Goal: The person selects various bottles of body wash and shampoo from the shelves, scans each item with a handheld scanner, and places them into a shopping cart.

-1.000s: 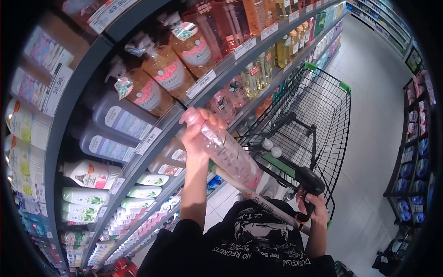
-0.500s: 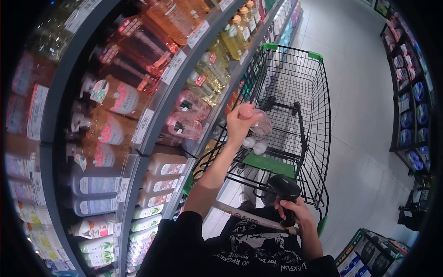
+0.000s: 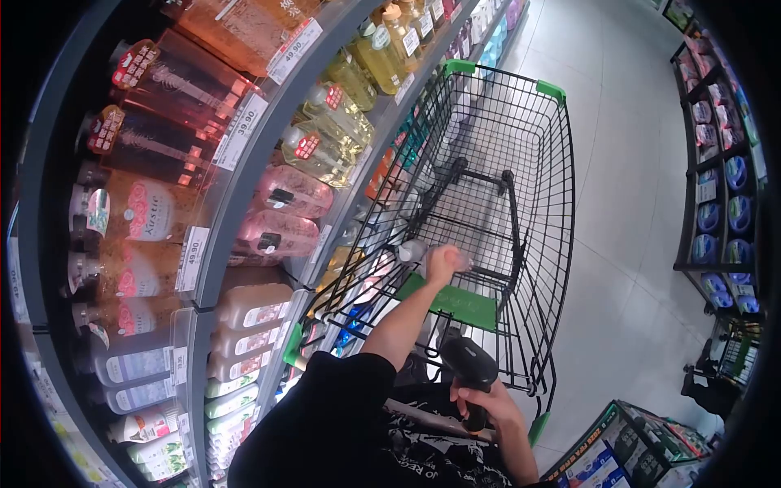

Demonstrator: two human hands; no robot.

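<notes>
My left hand (image 3: 443, 262) is down inside the black wire shopping cart (image 3: 541, 236), fingers closed round a clear pinkish bottle (image 3: 462, 260). Beside it in the cart lies a pale bottle (image 3: 411, 250). A green panel (image 3: 451, 302) sits just below my wrist. My right hand (image 3: 486, 403) grips the handle of a black handheld device (image 3: 469, 363) near the cart's handle, close to my shirt.
Shelves (image 3: 281, 114) on the left carry orange, pink and yellow bottles with price tags (image 3: 241, 130). Across the pale floor (image 3: 614, 163), another shelf (image 3: 691, 195) holds blue and pink packs. A display box (image 3: 618, 455) stands at the lower right.
My left hand has moved down with the bottle, further into the cart near the pale bottle. My right hand and the device have shifted slightly left and down. The view has shifted as well.
</notes>
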